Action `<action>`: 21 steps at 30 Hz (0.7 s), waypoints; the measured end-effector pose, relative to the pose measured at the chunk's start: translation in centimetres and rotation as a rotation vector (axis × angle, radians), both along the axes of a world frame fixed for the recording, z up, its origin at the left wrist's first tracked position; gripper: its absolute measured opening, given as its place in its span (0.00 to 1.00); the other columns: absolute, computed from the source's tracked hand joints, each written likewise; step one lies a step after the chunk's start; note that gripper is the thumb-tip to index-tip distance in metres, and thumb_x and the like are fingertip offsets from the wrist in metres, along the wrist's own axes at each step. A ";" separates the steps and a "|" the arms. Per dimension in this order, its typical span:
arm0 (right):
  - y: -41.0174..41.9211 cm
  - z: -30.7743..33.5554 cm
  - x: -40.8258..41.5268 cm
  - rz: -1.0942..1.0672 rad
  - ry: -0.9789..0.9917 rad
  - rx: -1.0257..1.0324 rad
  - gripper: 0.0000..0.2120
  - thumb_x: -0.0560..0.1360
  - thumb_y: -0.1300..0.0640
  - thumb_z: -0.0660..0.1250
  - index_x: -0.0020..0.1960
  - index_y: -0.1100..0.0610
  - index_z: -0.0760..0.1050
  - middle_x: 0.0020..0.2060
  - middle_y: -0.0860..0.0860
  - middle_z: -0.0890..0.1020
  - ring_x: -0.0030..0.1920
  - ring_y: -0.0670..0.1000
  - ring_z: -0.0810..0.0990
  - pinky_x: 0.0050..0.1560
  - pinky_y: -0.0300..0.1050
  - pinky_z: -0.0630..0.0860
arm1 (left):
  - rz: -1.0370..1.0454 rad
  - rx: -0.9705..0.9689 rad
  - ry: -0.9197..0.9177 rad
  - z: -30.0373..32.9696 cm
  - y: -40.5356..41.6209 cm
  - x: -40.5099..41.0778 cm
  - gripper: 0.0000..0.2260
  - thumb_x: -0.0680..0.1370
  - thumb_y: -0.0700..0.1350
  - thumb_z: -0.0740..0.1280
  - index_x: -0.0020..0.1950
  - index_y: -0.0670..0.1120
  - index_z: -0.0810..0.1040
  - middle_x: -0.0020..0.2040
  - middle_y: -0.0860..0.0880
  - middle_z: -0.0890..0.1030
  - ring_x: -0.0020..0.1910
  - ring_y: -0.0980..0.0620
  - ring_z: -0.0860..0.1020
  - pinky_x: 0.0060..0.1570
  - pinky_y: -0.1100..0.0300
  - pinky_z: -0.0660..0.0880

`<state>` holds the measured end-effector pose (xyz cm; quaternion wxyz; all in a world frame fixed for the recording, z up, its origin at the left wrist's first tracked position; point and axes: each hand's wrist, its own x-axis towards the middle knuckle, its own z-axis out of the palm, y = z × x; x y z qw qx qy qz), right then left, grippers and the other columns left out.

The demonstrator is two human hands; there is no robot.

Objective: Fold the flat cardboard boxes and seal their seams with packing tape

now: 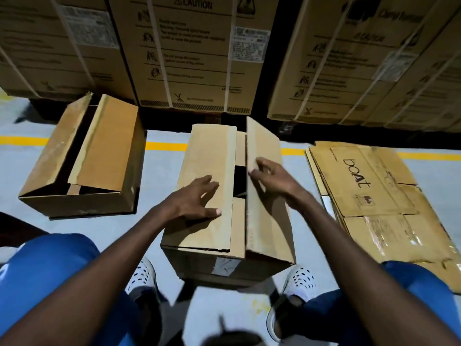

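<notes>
1. An open box (82, 161) stands on the grey floor (159, 166) to your left, flaps up.
2. Your left hand (197, 199) presses flat, fingers spread, on the left flap (212, 171) of the middle box (232, 258) between your feet.
3. Your right hand (269, 174) pinches the raised right flap (264, 156) at its edge.
4. Flattened boxes (374, 196) lie on the floor at right.

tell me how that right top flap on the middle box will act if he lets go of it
The right flap would probably spring back up: it stands raised while the right hand holds its edge. It looks stiff, staying flat along its length. The left flap likely needs the left hand pressing it too, since no tape shows on the seam.
</notes>
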<state>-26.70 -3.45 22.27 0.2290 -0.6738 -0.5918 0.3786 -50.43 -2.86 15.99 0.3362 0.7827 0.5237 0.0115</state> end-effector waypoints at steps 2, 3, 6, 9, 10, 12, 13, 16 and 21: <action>0.0 -3.3 -0.7 0.081 -0.134 -0.064 0.28 0.83 0.45 0.61 0.79 0.56 0.62 0.79 0.53 0.63 0.78 0.59 0.60 0.75 0.62 0.61 | -0.036 0.021 0.086 -0.3 -0.3 0.2 0.42 0.75 0.61 0.70 0.82 0.54 0.52 0.83 0.53 0.44 0.81 0.50 0.45 0.77 0.42 0.52; 0.0 -5.2 -0.7 0.101 -0.222 -0.093 0.31 0.82 0.41 0.59 0.80 0.51 0.57 0.81 0.48 0.55 0.81 0.57 0.51 0.76 0.68 0.52 | -0.050 0.033 0.117 -0.4 -0.4 0.3 0.42 0.75 0.61 0.70 0.82 0.54 0.51 0.82 0.53 0.43 0.81 0.50 0.43 0.77 0.42 0.49; -1.4 -8.9 -1.1 0.128 -0.405 -0.035 0.32 0.83 0.38 0.52 0.82 0.46 0.47 0.81 0.42 0.43 0.81 0.52 0.36 0.72 0.73 0.33 | -0.067 0.067 0.165 -0.8 -0.9 0.8 0.41 0.77 0.61 0.69 0.82 0.52 0.50 0.82 0.51 0.41 0.81 0.48 0.41 0.77 0.41 0.46; -2.3 -10.2 -1.8 0.121 -0.518 0.032 0.31 0.84 0.38 0.47 0.82 0.47 0.44 0.81 0.44 0.40 0.80 0.53 0.35 0.72 0.72 0.31 | -0.076 0.077 0.226 -1.1 -1.3 1.3 0.41 0.78 0.60 0.66 0.82 0.51 0.46 0.82 0.50 0.38 0.81 0.46 0.39 0.76 0.40 0.42; -2.2 -10.1 -1.9 0.120 -0.537 0.019 0.31 0.84 0.38 0.46 0.82 0.47 0.44 0.81 0.44 0.40 0.80 0.53 0.35 0.72 0.72 0.32 | -0.071 0.078 0.239 -1.2 -1.4 1.4 0.41 0.78 0.60 0.66 0.82 0.51 0.45 0.82 0.49 0.37 0.81 0.46 0.38 0.76 0.40 0.41; -2.0 -10.0 -2.0 0.124 -0.549 0.003 0.30 0.84 0.38 0.47 0.82 0.47 0.45 0.81 0.45 0.41 0.80 0.54 0.35 0.72 0.73 0.33 | -0.056 0.087 0.244 -1.3 -1.7 1.8 0.40 0.79 0.60 0.64 0.82 0.52 0.44 0.82 0.49 0.36 0.80 0.45 0.37 0.76 0.39 0.40; -2.0 -9.7 -2.1 0.128 -0.548 0.002 0.30 0.84 0.39 0.47 0.83 0.47 0.45 0.81 0.45 0.41 0.80 0.54 0.36 0.72 0.73 0.33 | -0.046 0.098 0.242 -1.4 -1.9 1.9 0.40 0.79 0.59 0.64 0.82 0.51 0.44 0.82 0.49 0.36 0.80 0.45 0.37 0.76 0.39 0.40; -1.9 -8.9 -1.9 0.129 -0.521 0.011 0.30 0.84 0.40 0.50 0.82 0.48 0.48 0.82 0.46 0.44 0.81 0.55 0.39 0.72 0.74 0.37 | -0.001 0.111 0.187 -1.2 -2.7 2.3 0.38 0.80 0.57 0.64 0.82 0.49 0.47 0.82 0.47 0.39 0.81 0.44 0.39 0.76 0.38 0.41; -2.0 -5.7 -3.0 0.045 -0.347 0.099 0.28 0.81 0.43 0.61 0.77 0.56 0.65 0.77 0.55 0.66 0.77 0.60 0.63 0.72 0.62 0.63 | 0.105 0.119 -0.044 1.2 -3.7 2.3 0.28 0.81 0.53 0.65 0.78 0.45 0.61 0.82 0.46 0.52 0.81 0.45 0.47 0.76 0.39 0.48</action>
